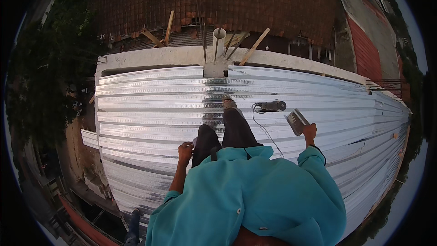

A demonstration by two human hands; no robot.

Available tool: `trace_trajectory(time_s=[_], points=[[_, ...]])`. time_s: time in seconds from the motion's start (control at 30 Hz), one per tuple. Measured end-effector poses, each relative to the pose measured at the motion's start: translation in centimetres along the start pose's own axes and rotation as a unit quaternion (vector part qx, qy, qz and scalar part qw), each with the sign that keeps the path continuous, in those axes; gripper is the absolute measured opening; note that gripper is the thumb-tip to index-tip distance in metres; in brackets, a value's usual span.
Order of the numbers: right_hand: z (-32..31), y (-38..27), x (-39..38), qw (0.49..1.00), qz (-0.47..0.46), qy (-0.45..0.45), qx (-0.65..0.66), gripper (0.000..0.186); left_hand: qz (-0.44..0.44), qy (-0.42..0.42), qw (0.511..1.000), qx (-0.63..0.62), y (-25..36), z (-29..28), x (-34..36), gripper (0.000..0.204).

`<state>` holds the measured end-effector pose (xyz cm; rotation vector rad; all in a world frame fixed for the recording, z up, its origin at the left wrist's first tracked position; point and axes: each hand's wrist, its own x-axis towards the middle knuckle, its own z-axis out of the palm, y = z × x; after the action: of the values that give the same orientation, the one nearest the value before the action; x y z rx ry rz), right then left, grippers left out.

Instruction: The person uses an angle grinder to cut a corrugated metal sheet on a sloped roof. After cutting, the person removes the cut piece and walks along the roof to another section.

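Observation:
My right hand (310, 130) is closed on the edge of a short, box-like piece of grey metal (297, 122), held tilted above the decking to the right of my knees. Beside my left knee, my left hand (186, 149) has its fingers curled in; whatever is between them, if anything, is too small to make out. A dark angle grinder (269, 106) rests on the ribbed metal decking (145, 105), left of the metal piece, its round head pointing right. From its rear end a cord (263, 130) curves back toward my body.
Beyond the decking runs a concrete beam (154, 58) with upright bars and a white pipe (219, 36). Wooden boards (255, 45) lean there, below a rusty rebar mesh (218, 0). The decking drops off at the left edge. Another person's leg (134, 228) shows at lower left.

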<state>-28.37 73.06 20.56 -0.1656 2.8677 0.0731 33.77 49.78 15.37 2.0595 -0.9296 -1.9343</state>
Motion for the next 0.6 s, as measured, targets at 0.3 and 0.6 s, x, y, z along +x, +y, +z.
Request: trace_trajectory(time_s=[0.3, 0.6], points=[[2.8, 17.7, -19.8, 0.981, 0.124, 0.089, 0.118, 0.053, 0.049, 0.013, 0.998, 0.043, 4.4, -14.2, 8.6, 0.021], [7.3, 27.1, -40.4, 0.906, 0.408, 0.073, 0.084, 0.040, 0.129, -0.142, 0.958, 0.214, 15.2, -4.3, 9.1, 0.029]])
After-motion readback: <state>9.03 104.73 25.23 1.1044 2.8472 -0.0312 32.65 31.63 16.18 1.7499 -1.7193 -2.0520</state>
